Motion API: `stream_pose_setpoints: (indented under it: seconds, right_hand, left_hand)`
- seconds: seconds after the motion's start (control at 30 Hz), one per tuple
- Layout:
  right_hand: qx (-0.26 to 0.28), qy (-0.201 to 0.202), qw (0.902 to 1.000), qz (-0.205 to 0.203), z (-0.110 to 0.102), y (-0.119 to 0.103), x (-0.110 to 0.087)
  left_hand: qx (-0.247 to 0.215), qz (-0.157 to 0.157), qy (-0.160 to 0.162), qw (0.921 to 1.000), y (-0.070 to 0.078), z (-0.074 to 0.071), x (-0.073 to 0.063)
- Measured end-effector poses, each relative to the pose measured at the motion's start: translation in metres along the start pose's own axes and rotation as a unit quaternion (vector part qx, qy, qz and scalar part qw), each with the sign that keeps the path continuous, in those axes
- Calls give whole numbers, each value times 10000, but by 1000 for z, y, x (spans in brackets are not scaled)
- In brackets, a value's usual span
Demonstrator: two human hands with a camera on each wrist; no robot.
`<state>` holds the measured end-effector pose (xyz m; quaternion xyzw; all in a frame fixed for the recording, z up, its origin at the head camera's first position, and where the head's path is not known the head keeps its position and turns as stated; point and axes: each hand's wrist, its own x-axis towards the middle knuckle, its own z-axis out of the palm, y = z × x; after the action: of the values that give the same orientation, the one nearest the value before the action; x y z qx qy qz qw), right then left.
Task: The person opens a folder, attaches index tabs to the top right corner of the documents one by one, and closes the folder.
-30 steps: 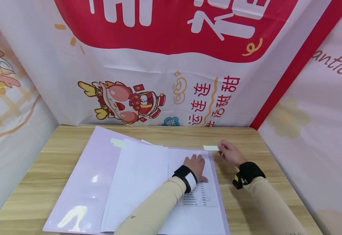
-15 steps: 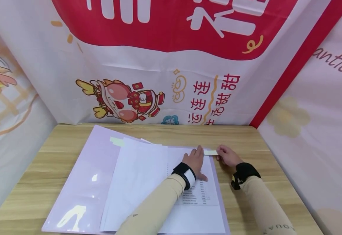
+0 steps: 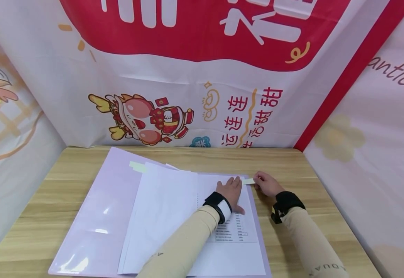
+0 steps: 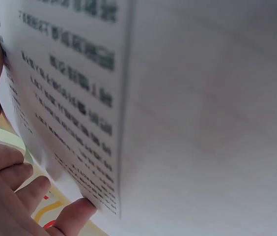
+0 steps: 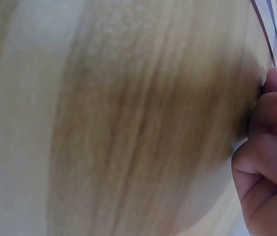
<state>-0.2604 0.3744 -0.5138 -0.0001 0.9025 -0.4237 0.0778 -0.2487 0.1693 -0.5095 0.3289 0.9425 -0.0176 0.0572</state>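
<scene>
An open lilac folder (image 3: 94, 216) lies on the table with white sheets in it. My left hand (image 3: 229, 193) rests with spread fingers on the printed sheet (image 3: 236, 231) on the folder's right side; the left wrist view shows its fingers along the page's top part. A pale green paper strip (image 3: 248, 181) runs from beside the left fingertips across the sheet's upper right edge. Its outer end is pinched by my right hand (image 3: 268, 185), just off the folder over the wood. In the right wrist view the right fingers (image 5: 271, 110) are curled and the strip is hidden.
Another pale green strip (image 3: 138, 166) shows at the top of the left page (image 3: 167, 216). The wooden table (image 3: 313, 204) extends right of the folder, and a printed curtain (image 3: 174, 73) hangs behind its back edge.
My right hand has brought the strip down and left, from the sheet's top corner to beside the left hand. The left hand's fingertips have shifted slightly up toward the strip.
</scene>
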Motion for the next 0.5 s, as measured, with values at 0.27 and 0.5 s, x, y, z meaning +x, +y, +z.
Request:
stream_pose_setpoints:
  seconds: [0.27, 0.5]
  right_hand:
    - [-217, 80, 9997, 30, 1, -2, 0]
    - [-402, 122, 9991, 79, 0, 0, 1]
  left_hand:
    - [129, -4, -147, 9998, -2, 4, 5]
    - [221, -19, -259, 9994, -4, 2, 6]
